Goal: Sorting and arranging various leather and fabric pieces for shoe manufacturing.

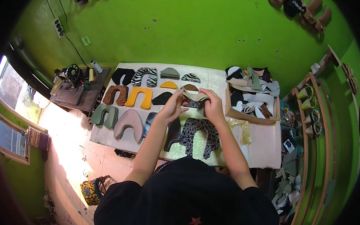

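Observation:
A pale grey-green cut leather piece (195,96) is held up over the middle of the table, bent and wavy between both hands. My left hand (172,107) grips its left end, and my right hand (212,106) pinches its right end. Beneath lie a black half-moon piece (162,99) and a brown half-moon piece (190,87), partly covered. Nearer to me is a black-and-grey patterned U-shaped piece (200,134). A glittery gold U-shaped piece (242,132) rests by my right forearm, partly hidden.
The white-covered table (262,141) carries several cut stacks: yellow (139,96), zebra (144,76), brown (115,95), green (104,114), pink (129,124). A scrap-filled cardboard box (253,117) stands right. Left is a sewing machine (72,74); at far right, a wooden shoe rack (315,97).

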Action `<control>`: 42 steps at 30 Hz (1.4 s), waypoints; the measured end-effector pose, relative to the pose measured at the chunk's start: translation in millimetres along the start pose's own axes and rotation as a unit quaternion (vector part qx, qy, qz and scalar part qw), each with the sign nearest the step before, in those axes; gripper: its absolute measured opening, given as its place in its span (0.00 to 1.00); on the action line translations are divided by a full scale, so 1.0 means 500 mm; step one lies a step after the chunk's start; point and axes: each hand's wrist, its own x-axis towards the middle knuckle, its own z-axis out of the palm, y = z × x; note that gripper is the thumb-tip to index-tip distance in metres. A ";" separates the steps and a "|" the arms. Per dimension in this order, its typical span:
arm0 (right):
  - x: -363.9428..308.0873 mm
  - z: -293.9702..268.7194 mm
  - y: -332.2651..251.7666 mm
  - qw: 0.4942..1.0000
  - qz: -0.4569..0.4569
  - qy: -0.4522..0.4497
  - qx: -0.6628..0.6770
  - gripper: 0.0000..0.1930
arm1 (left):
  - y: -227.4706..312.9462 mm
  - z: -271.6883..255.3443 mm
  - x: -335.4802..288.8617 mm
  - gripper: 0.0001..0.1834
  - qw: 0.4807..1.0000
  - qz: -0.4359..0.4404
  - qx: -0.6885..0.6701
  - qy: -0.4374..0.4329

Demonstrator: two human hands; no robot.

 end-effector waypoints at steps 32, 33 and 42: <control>0.043 0.174 -0.039 0.815 0.409 -0.344 0.225 0.10 | 0.001 -0.288 -0.133 0.36 0.962 -0.039 -0.064 -0.261; 0.038 0.179 -0.038 0.814 0.410 -0.345 0.225 0.10 | 0.011 -0.289 -0.139 0.36 0.963 -0.040 -0.065 -0.259; 0.031 0.223 -0.055 0.828 0.363 -0.318 0.286 0.09 | 0.065 -0.310 -0.176 0.28 0.971 -0.063 0.011 -0.230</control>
